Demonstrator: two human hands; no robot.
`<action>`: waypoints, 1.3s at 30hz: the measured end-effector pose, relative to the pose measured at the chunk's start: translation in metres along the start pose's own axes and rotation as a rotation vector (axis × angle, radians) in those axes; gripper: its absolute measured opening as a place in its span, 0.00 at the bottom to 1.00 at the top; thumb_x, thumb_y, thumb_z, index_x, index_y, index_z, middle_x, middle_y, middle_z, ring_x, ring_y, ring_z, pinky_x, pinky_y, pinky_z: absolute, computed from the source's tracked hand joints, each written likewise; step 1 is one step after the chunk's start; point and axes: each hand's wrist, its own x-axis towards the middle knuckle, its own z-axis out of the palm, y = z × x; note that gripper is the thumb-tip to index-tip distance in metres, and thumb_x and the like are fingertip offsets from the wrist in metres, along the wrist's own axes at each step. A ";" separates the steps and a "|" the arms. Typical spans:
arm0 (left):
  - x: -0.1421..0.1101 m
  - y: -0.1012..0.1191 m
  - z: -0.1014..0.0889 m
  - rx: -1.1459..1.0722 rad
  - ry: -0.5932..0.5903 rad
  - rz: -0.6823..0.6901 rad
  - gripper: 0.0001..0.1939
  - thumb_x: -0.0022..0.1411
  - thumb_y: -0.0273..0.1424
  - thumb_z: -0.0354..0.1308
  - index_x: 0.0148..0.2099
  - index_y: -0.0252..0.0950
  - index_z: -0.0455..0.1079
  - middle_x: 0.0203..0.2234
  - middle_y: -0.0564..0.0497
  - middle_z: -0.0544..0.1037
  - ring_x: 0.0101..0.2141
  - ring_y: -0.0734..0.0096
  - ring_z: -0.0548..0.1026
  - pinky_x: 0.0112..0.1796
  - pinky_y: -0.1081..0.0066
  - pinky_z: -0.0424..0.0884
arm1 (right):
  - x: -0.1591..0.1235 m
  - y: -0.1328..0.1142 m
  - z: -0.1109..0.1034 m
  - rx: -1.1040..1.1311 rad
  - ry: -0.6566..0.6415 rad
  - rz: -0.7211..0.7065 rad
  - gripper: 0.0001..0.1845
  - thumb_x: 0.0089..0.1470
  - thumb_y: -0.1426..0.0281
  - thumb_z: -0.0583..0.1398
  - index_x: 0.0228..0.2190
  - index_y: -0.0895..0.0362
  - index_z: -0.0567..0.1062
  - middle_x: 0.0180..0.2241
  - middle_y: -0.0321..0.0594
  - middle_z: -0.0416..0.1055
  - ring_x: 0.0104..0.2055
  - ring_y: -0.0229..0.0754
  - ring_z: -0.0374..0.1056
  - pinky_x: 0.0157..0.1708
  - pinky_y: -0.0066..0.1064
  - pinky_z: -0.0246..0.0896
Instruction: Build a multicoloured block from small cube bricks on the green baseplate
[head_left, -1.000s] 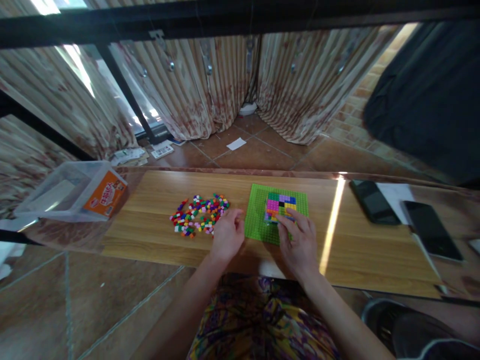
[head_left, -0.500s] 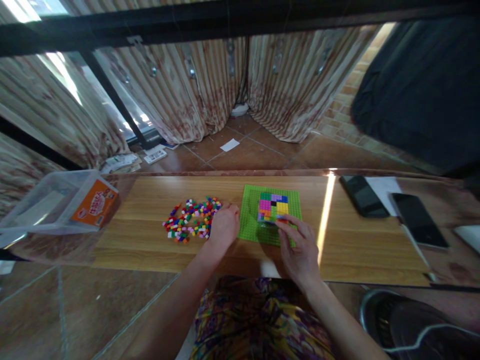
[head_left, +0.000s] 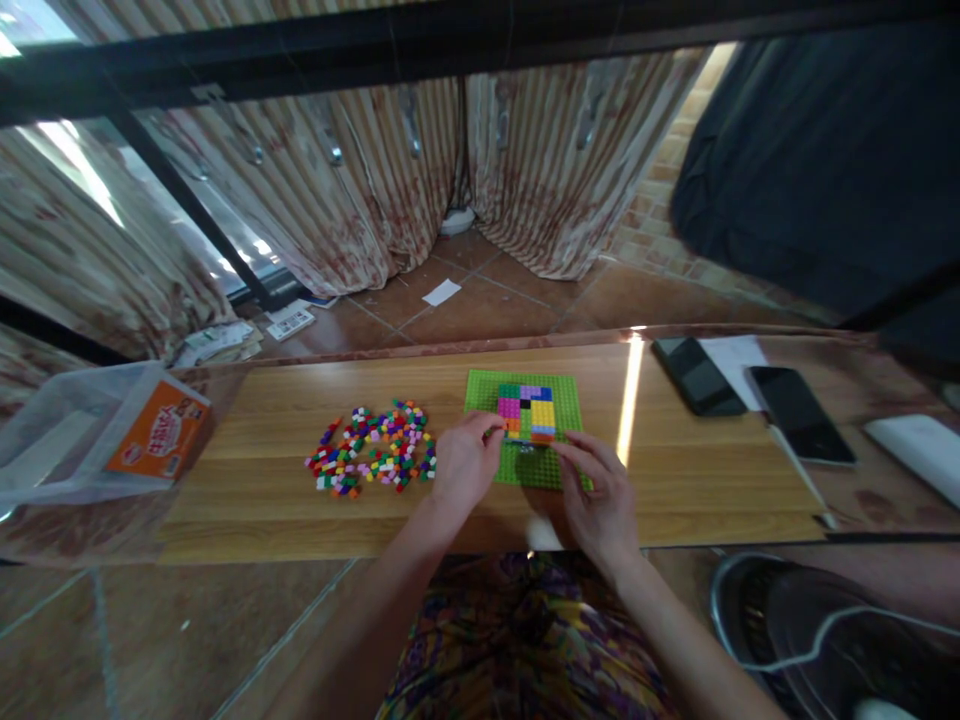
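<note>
A low block of multicoloured toy bricks (head_left: 538, 412) sits on a green studded baseplate (head_left: 567, 400). My left hand (head_left: 466, 462) is at the block's front left corner, thumb and forefinger pinched together. Whatever is between those fingertips is too small to make out. At the front right corner is my right hand (head_left: 602, 497), its fingers stretched out and apart. Its forefinger reaches the block's edge; whether it presses on it I cannot tell. Left of the plate lies a loose pile of small coloured bricks (head_left: 382, 455).
The wooden board (head_left: 255, 450) has a clear plastic box (head_left: 67, 425) with an orange label beyond its left end. Two dark phones, a black one (head_left: 697, 375) and another phone (head_left: 801, 413), lie at the right near white paper (head_left: 739, 362). A dark shoe (head_left: 795, 620) is below right.
My left hand has moved right, from between the pile and the baseplate to the block's front left corner. My right hand stays by the block's front right corner. The camera view has shifted slightly.
</note>
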 end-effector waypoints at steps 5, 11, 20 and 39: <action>0.003 0.001 0.002 0.027 0.015 -0.012 0.07 0.59 0.23 0.58 0.36 0.37 0.76 0.34 0.50 0.81 0.35 0.68 0.78 0.39 0.70 0.71 | 0.007 -0.003 0.001 0.005 -0.018 -0.037 0.12 0.60 0.70 0.55 0.39 0.52 0.79 0.45 0.45 0.73 0.47 0.46 0.70 0.48 0.45 0.67; 0.007 0.003 0.001 0.031 0.003 -0.056 0.06 0.58 0.23 0.59 0.35 0.37 0.75 0.32 0.51 0.81 0.33 0.69 0.77 0.37 0.70 0.70 | 0.027 -0.011 0.015 -0.081 -0.061 -0.155 0.12 0.60 0.71 0.56 0.40 0.52 0.79 0.47 0.45 0.72 0.48 0.46 0.68 0.47 0.45 0.65; 0.005 0.000 0.006 -0.032 0.017 -0.058 0.06 0.59 0.22 0.57 0.34 0.37 0.74 0.32 0.51 0.80 0.33 0.70 0.77 0.37 0.71 0.70 | 0.036 -0.025 0.029 -0.363 -0.186 -0.332 0.14 0.60 0.72 0.55 0.41 0.50 0.79 0.51 0.44 0.69 0.50 0.48 0.62 0.48 0.41 0.57; 0.003 0.004 0.004 -0.159 0.034 -0.173 0.07 0.56 0.22 0.58 0.30 0.36 0.76 0.27 0.52 0.80 0.29 0.71 0.76 0.35 0.71 0.70 | 0.030 -0.016 0.027 -0.349 -0.244 -0.365 0.17 0.59 0.74 0.55 0.46 0.49 0.77 0.49 0.44 0.70 0.50 0.49 0.62 0.49 0.44 0.58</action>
